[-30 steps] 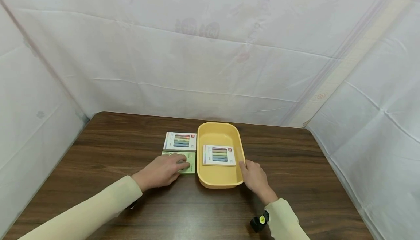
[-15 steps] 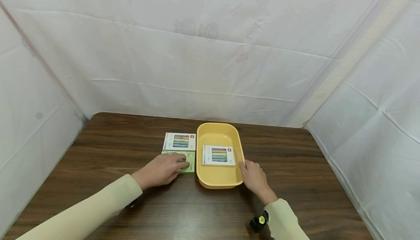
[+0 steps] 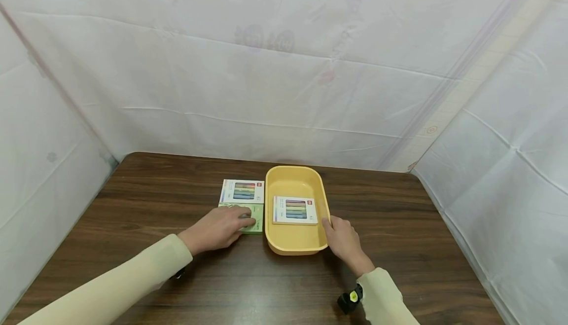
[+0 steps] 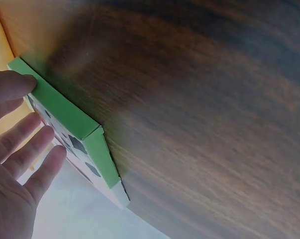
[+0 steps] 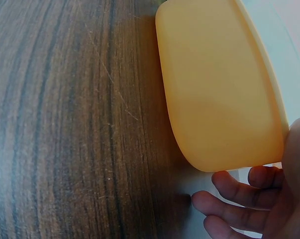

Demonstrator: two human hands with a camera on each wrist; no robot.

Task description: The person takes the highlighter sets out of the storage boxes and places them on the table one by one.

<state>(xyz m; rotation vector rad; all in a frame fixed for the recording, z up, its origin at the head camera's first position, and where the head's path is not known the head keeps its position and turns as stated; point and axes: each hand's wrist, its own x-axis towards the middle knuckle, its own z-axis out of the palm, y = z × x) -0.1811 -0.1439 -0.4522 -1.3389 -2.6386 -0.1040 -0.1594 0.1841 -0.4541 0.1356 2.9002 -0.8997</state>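
My left hand (image 3: 217, 229) lies over a flat green box (image 3: 256, 211) on the table. In the left wrist view its thumb touches the box's near side, and the other fingers reach loosely over the dark-patterned top. Directly behind sits a flat white box (image 3: 228, 192) with a window showing coloured sticks. To the right stands a yellow plastic tub (image 3: 298, 240), holding a similar white box (image 3: 280, 210). My right hand (image 3: 346, 241) holds the tub's right rim; in the right wrist view, curled fingers (image 5: 244, 191) show by the outer wall (image 5: 214, 89).
The dark wood-grain table (image 3: 146, 201) spreads out on both sides. White sheeting (image 3: 275, 93) closes it in at the back, left and right. A black strap with a yellow-marked device (image 3: 350, 299) sits at the right wrist.
The green box has slid slightly away from me, closer against the white box behind it, with my left hand on it. My right hand and the tub have hardly moved.
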